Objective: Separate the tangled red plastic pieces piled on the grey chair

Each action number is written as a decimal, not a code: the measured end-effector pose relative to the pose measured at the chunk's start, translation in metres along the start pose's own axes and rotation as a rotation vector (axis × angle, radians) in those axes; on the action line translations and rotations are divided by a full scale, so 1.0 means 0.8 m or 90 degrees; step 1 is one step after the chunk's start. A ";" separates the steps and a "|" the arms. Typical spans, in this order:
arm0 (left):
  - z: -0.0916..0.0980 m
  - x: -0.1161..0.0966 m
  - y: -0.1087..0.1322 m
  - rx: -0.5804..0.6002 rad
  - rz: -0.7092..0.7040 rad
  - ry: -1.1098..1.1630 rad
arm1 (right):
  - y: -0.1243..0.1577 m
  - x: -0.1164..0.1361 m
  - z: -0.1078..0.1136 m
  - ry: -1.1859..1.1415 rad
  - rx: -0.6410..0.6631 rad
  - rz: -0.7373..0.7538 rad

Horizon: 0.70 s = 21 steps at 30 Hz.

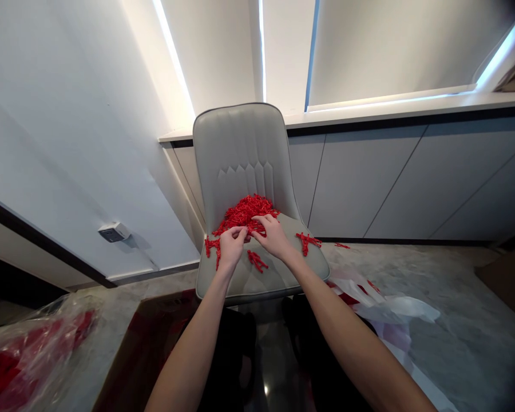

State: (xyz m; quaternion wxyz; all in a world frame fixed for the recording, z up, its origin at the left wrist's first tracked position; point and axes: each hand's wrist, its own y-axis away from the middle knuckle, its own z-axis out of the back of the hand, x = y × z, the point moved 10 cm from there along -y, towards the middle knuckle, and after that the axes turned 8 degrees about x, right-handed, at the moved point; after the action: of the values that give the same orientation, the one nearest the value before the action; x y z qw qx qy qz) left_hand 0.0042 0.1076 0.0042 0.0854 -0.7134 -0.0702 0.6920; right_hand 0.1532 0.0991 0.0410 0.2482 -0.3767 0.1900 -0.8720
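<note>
**Red plastic pieces (244,214) heaped on a grey upholstered chair (240,154)**

The left hand (232,249) pinches pieces at the heap's near edge. The right hand (272,236) lies just beside it, fingers on the heap, its grip impossible to tell. Both forearms reach up from the frame's bottom. Three small clusters (256,261) sit around the one heap at lower middle and both seat edges. Lower left, a clear plastic bag (34,355) holds red contents; lower right lies a white plastic bag (395,303). White cabinets (369,183) stand beyond.
</note>
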 end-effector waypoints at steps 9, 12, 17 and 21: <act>-0.014 -0.022 0.004 0.057 -0.066 -0.053 | 0.001 -0.001 -0.002 -0.096 0.071 0.039; -0.016 -0.026 0.004 0.062 -0.073 -0.040 | 0.001 0.001 0.002 -0.135 0.064 0.032; -0.011 -0.023 0.002 0.049 -0.054 0.022 | 0.001 0.016 0.006 -0.178 0.068 0.049; -0.013 -0.015 0.000 0.068 -0.028 0.090 | 0.001 0.022 0.015 -0.192 0.041 0.068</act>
State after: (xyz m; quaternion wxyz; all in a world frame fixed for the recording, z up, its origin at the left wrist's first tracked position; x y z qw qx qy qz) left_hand 0.0146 0.1044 0.0164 0.1429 -0.7531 -0.0425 0.6408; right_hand 0.1518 0.0868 0.0581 0.3319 -0.4849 0.1425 -0.7965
